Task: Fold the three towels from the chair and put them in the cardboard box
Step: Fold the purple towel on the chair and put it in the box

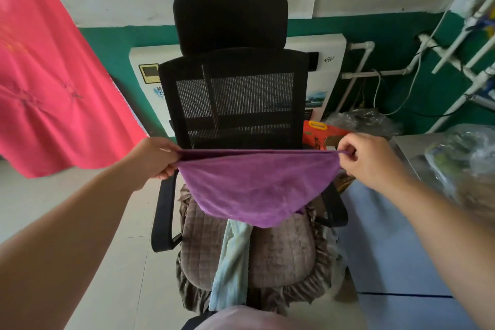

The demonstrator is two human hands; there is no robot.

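Both hands are pinching the top corners of a purple fleecy towel (257, 190), left hand (156, 159) and right hand (368, 159) stretching it taut above the black mesh office chair (233, 94), where a pale green towel (233, 262) is lying on the quilted seat.
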